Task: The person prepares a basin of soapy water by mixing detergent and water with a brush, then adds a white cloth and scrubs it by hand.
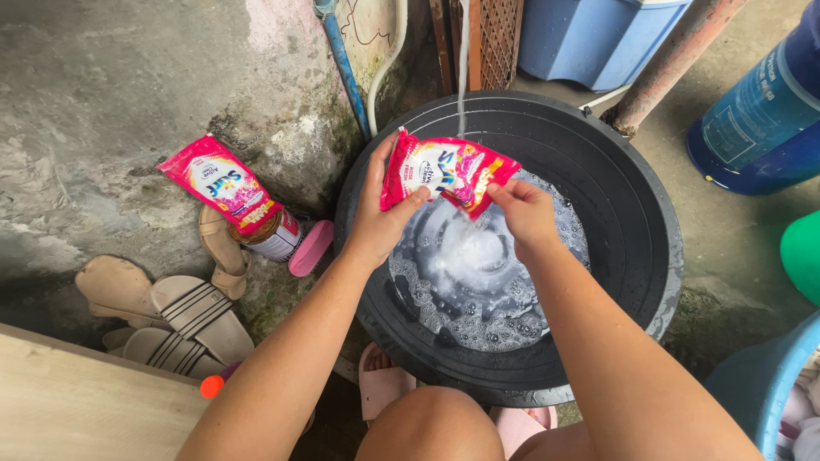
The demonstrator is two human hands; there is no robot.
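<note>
Both my hands hold a pink and white detergent sachet [444,171] over a big black basin [632,205]. My left hand [380,213] grips the sachet's left side, thumb on its front. My right hand [523,209] pinches its lower right corner. The basin holds shallow soapy water [478,282] with foam. A thin stream of water [462,68] falls from above into the basin, just behind the sachet.
A second pink sachet [220,182] leans on the mossy wall at left, beside a small jar [275,239] and a pink lid [311,248]. Beige sandals [171,312] lie below. Blue containers [589,34] stand behind, a blue drum [760,111] and a blue tub [760,384] at right.
</note>
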